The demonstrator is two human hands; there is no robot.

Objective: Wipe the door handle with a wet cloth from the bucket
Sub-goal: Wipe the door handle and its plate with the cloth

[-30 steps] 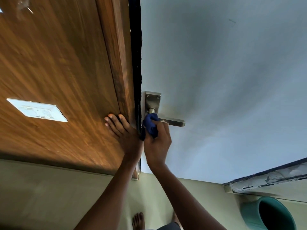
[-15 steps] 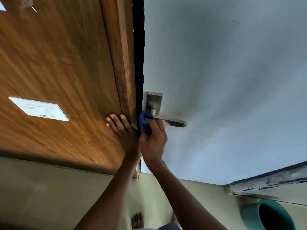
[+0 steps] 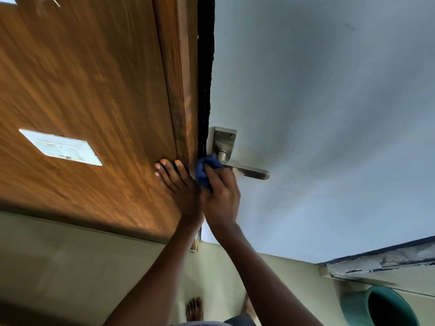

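A person's right hand (image 3: 220, 196) clutches a bunched blue cloth (image 3: 207, 171), fingers curled around it, and presses it against the base of a brushed-metal door handle (image 3: 244, 171), where the lever meets its square back plate (image 3: 223, 142); the lever's free end juts out to the right, uncovered; the handle is fixed to a pale blue-grey door (image 3: 329, 114), close to the door's left edge; the left hand (image 3: 179, 184) lies flat and open, fingers spread, against the wooden panel (image 3: 82, 90) just left of the dark gap between door and frame, touching the side of the right hand; a white switch plate (image 3: 61, 147) sits on the wood farther left; at the lower right, a teal bucket (image 3: 381, 307) stands on the light floor (image 3: 58, 267), well apart from the handle, its inside too dark to read; a bare foot (image 3: 194, 309) shows at the bottom edge between the two forearms.
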